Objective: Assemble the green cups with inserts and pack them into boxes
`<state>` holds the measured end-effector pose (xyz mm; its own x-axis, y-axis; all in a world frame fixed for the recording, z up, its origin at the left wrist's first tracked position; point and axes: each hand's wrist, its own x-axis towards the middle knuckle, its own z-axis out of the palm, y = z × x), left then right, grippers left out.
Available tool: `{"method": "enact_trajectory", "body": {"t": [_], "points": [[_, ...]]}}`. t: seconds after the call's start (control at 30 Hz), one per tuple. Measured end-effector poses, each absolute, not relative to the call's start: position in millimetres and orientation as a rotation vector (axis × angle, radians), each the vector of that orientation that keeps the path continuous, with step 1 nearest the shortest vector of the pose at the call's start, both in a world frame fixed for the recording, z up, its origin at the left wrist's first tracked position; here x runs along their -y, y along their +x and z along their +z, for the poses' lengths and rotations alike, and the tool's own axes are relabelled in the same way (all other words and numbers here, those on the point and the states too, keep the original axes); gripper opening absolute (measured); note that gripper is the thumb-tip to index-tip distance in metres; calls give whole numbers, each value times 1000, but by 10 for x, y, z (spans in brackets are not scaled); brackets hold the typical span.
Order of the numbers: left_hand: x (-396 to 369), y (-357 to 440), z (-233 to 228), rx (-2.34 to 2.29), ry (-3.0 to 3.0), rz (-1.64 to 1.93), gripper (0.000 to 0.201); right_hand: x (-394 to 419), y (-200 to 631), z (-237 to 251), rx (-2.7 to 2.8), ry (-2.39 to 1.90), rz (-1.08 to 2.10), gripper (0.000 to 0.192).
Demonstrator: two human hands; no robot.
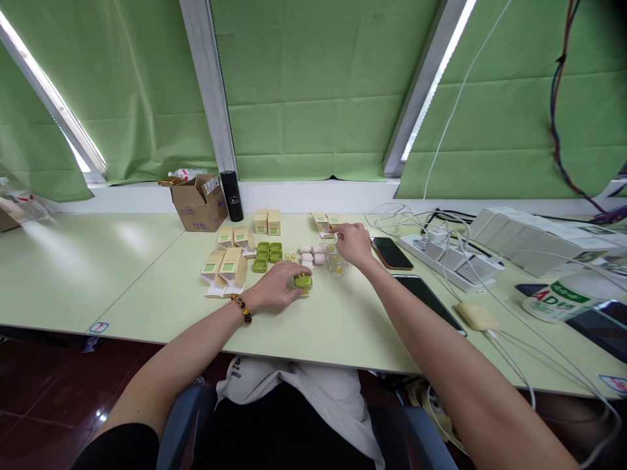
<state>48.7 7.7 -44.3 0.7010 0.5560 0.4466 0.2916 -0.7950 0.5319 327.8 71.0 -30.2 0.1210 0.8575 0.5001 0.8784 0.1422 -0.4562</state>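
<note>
My left hand [277, 288], with a bead bracelet at the wrist, rests on the pale green table [147, 287] and holds a small green case [303, 281] under its fingertips. My right hand [353, 243] reaches farther back, fingers curled over small clear plastic pieces [335, 262]; whether it grips one I cannot tell. Between the hands lie a few pink pods [312, 254]. Left of them sit several green cases [268, 254] and several cream-and-green small boxes [226, 267], some lying open.
A cardboard box [199, 203] and a black cylinder [232, 195] stand at the back by the window sill. Two phones [392, 252] lie right of my right hand. Farther right are a white power strip [453, 258] with tangled cables, white cartons [529, 238] and a tape roll [556, 299].
</note>
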Motion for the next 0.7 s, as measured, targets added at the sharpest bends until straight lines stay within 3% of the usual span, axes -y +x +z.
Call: {"method": "enact_trajectory", "body": {"t": [0.33, 0.7], "points": [[-46, 489, -395, -720, 2654, 631, 49, -1306, 3311, -198, 2088, -2118, -65, 40], [-36, 516, -382, -731, 2694, 567, 47, -1490, 3233, -226, 2150, -2173, 20, 66]]}}
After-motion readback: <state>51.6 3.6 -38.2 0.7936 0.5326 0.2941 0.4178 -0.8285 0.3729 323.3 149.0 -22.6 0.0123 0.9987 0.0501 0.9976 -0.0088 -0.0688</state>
